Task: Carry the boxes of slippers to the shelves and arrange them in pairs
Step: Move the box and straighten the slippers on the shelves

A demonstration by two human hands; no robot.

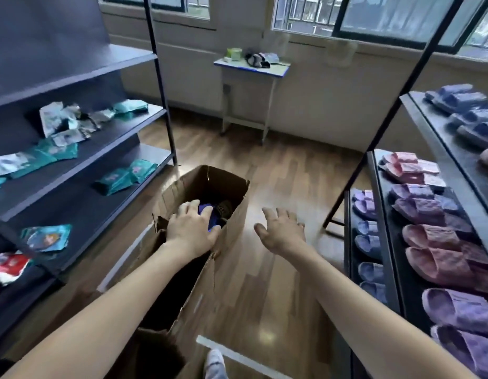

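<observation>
An open brown cardboard box (234, 212) stands on the wooden floor in the aisle between two shelf units. My left hand (192, 228) reaches into it and grips a dark blue slipper (208, 214); another dark item lies beside the slipper at the bottom. My right hand (281, 231) hovers over the floor just right of the box, fingers spread, holding nothing. The dark shelf unit (385, 214) on the right carries rows of slippers: blue ones (467, 110) on top, pink ones (412, 168) and purple ones (442, 233) below, lilac ones (368, 242) on the lowest level.
On the left, a dark shelf unit (81, 165) holds teal and white packets. A second cardboard box (152, 348) sits close under my arms. A small white desk (251, 69) with odds and ends stands by the windowed wall. My foot (215, 362) shows at the bottom.
</observation>
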